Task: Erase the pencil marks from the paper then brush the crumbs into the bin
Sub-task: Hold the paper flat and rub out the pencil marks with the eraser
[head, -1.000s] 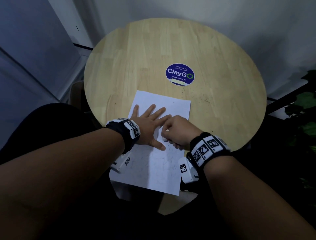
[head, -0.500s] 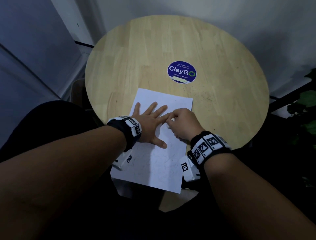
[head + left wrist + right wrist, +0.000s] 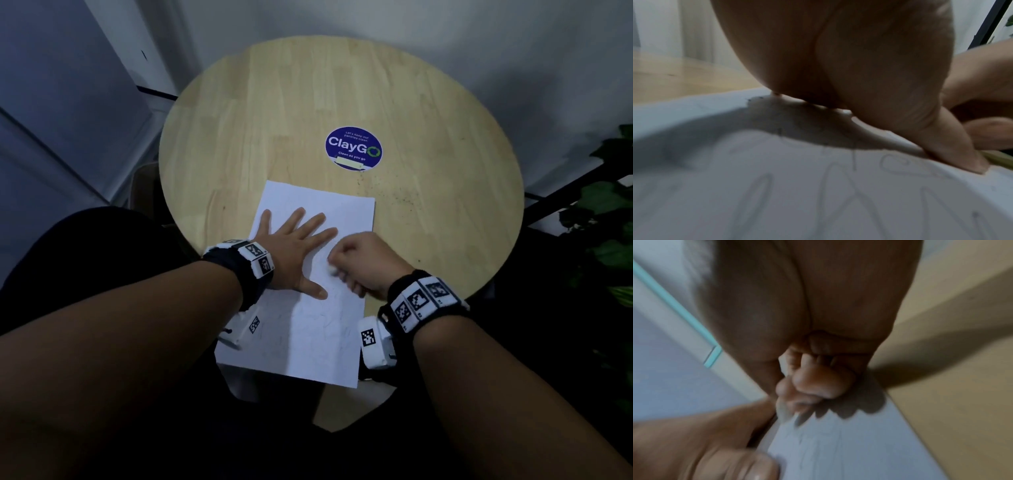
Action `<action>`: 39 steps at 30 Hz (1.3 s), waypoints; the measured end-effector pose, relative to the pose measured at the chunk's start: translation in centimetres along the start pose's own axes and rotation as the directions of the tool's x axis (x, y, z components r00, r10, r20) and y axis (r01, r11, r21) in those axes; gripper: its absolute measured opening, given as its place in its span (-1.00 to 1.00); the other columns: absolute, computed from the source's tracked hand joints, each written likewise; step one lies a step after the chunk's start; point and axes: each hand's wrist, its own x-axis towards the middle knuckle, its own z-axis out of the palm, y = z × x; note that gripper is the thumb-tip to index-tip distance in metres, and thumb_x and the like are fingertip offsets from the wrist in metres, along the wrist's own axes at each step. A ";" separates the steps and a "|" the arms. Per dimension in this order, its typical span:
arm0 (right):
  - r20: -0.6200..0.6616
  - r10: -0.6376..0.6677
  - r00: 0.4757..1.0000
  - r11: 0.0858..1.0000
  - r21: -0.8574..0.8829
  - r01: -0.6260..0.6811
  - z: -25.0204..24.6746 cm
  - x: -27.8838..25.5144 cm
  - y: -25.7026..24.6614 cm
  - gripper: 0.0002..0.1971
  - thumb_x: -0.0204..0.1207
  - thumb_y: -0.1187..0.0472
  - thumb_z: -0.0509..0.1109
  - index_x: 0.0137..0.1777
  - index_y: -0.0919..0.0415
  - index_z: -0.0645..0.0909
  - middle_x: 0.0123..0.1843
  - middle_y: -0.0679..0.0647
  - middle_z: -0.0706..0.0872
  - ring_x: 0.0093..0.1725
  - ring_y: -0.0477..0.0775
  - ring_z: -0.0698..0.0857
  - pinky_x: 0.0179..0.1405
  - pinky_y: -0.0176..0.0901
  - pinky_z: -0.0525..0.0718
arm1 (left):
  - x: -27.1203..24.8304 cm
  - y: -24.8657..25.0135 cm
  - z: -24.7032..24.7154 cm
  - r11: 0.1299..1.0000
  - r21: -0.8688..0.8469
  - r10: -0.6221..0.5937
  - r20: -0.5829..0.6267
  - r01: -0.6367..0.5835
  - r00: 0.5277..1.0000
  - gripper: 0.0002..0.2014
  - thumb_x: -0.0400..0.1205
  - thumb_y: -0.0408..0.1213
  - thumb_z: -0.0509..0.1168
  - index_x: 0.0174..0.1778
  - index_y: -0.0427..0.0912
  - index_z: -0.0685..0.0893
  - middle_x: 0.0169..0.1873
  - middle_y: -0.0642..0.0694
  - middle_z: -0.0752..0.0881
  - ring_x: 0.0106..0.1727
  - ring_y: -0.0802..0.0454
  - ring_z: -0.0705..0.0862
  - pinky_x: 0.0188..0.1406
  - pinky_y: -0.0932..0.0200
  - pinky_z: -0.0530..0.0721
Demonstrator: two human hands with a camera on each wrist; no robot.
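A white sheet of paper (image 3: 308, 329) with faint pencil scribbles lies on the near part of the round wooden table (image 3: 274, 120). My left hand (image 3: 294, 246) lies flat on the sheet with fingers spread, pressing it down. My right hand (image 3: 356, 263) is curled around a small white eraser (image 3: 331, 270), whose tip touches the paper just right of the left thumb. In the left wrist view the pencil loops (image 3: 838, 186) show close up under the left hand (image 3: 859, 65). The right wrist view shows the right hand's curled fingers (image 3: 818, 382) over the paper (image 3: 849, 451); the eraser is blurred there.
A round blue ClayGo sticker (image 3: 353, 148) sits at the table's middle. Dark crumbs (image 3: 404, 197) are scattered on the wood right of the sheet's far corner. Green plant leaves (image 3: 609, 219) stand at the right. The paper's near end overhangs the table edge. No bin is in view.
My right hand with the eraser went up the sheet toward the left fingertips, then came back down toward the left thumb. The left hand stays flat on the paper.
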 end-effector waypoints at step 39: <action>0.214 0.056 0.975 0.725 0.662 -0.187 0.9 -0.4 0.0 -0.85 0.87 0.30 0.24 0.03 0.21 0.55 -0.03 0.29 0.91 -0.09 0.23 0.94 -0.05 0.05 0.91 | -2.6 -1.8 -1.5 0.978 0.036 -0.207 0.131 0.204 0.969 0.51 0.23 0.60 0.52 0.77 0.29 -0.48 0.79 0.11 -0.49 0.84 -0.15 -0.39 0.65 -0.71 -0.11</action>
